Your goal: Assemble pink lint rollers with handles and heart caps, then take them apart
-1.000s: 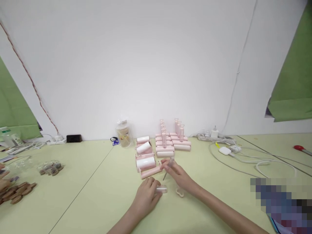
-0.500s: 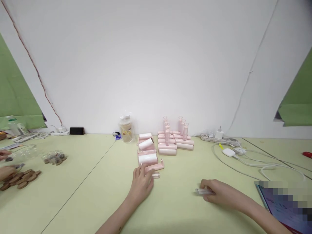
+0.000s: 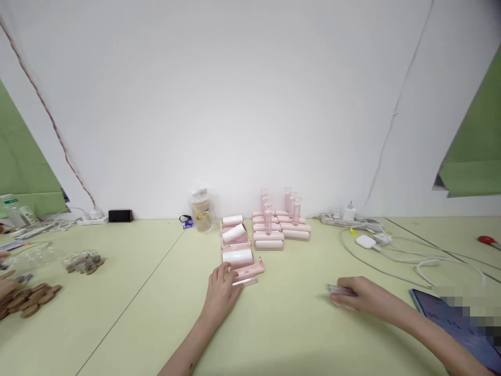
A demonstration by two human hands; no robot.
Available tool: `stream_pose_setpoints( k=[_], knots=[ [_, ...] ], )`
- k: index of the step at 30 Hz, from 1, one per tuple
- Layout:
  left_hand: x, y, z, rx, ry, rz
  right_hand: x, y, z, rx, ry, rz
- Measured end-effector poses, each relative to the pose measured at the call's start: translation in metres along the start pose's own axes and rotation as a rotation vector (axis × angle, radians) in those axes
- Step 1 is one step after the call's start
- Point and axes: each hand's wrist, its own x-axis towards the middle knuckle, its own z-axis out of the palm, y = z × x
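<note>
My left hand (image 3: 219, 290) is closed at the left end of a long clear plastic piece (image 3: 246, 281), its fingers bent and partly hiding that end. Just beyond lies a pink roller part (image 3: 250, 269) with an upturned right end, close against my fingers. My right hand (image 3: 358, 293), off to the right and slightly blurred, pinches another clear plastic piece (image 3: 340, 289) that points left. Behind my left hand sit white lint roller rolls (image 3: 237, 257) with pink holders. To their right stand several pink lint rollers (image 3: 269, 237) in rows, handles upright.
A bagged cup (image 3: 202, 211) stands by the wall. Chargers and white cables (image 3: 366, 241) spread at the right, near a tablet (image 3: 450, 318). At far left, another person's hand (image 3: 8, 286) is beside brown discs (image 3: 33, 300) and clear domed pieces (image 3: 83, 261).
My right hand has moved right and slightly away from me with its clear piece. By my left hand, the other clear piece now lies more tilted. The view has shifted a little.
</note>
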Motion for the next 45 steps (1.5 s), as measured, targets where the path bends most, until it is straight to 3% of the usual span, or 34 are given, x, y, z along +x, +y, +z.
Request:
stream_pose_setpoints(
  k=[7, 11, 15, 21, 26, 29, 31, 33, 36, 38, 40, 45],
  knots=[
    [-0.003, -0.004, 0.004, -0.012, 0.003, 0.020, 0.062, -0.104, 0.034, 0.147, 0.184, -0.211],
    [-0.004, -0.002, 0.005, 0.010, 0.024, 0.009, 0.086, -0.135, 0.063, 0.135, 0.204, -0.244],
    [-0.005, -0.002, 0.005, 0.038, 0.052, -0.029, 0.087, -0.133, 0.072, 0.136, 0.235, -0.221],
    [-0.005, -0.004, 0.006, 0.050, 0.070, -0.058, 0.109, -0.098, 0.041, 0.029, 0.398, -0.003],
    [-0.005, -0.002, 0.002, 0.072, 0.126, -0.043, 0.135, -0.076, 0.024, -0.067, 0.293, 0.007],
    [-0.008, 0.011, -0.005, 0.031, 0.189, 0.036, 0.125, -0.066, 0.019, -0.085, 0.227, -0.024],
    [-0.009, 0.028, -0.009, -0.094, 0.149, 0.086, 0.105, -0.058, 0.015, -0.090, 0.193, -0.038],
    [-0.009, 0.050, -0.010, -0.290, 0.037, 0.069, 0.078, -0.050, 0.010, -0.091, 0.160, -0.058],
    [-0.007, 0.081, -0.005, -0.597, -0.200, -0.099, 0.029, -0.041, 0.007, -0.082, 0.116, -0.084],
    [-0.004, 0.095, 0.002, -0.747, -0.357, -0.213, 0.000, -0.038, 0.007, -0.065, 0.082, -0.108],
    [-0.002, 0.103, 0.009, -0.855, -0.471, -0.240, -0.020, -0.040, 0.009, -0.006, 0.079, -0.157],
    [0.000, 0.102, 0.014, -0.993, -0.457, -0.188, -0.023, -0.059, 0.016, 0.261, 0.242, -0.106]
  ],
)
